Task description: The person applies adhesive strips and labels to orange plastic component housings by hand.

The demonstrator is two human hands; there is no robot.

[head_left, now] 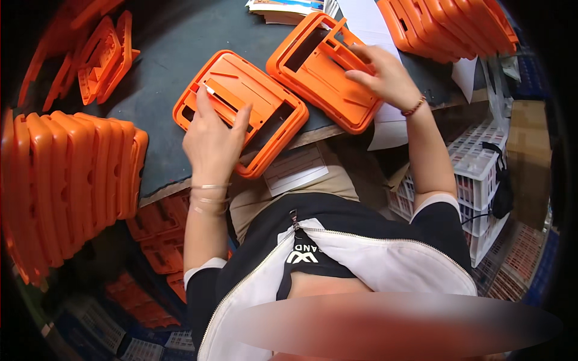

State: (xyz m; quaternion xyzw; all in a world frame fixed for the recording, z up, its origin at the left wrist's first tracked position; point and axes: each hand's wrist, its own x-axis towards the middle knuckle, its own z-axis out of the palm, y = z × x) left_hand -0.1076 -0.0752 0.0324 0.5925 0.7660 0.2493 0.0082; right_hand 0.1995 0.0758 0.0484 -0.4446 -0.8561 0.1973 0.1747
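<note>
Two orange plastic panels lie side by side before me, rounded at the corners, with rectangular cut-outs. My left hand [215, 139] rests over the left panel [274, 157], index finger and thumb spread apart, the index fingertip at a narrow slot. A small whitish bit shows by that fingertip. The other fingers of this hand are mostly hidden. Over the right panel [328, 81], my right hand [385, 75] has its thumb and index finger apart, near a long cut-out and a thin orange strip [335, 35]. Nothing is visibly held in it. Both panels reach past the table's near edge.
Stacks of orange panels stand at left [75, 174] and far right [448, 27]. Loose orange parts [105, 60] lie on the dark table [171, 33]. Papers [367, 24] and a booklet pile [289, 11] are at the back. White crates [475, 162] stand at right.
</note>
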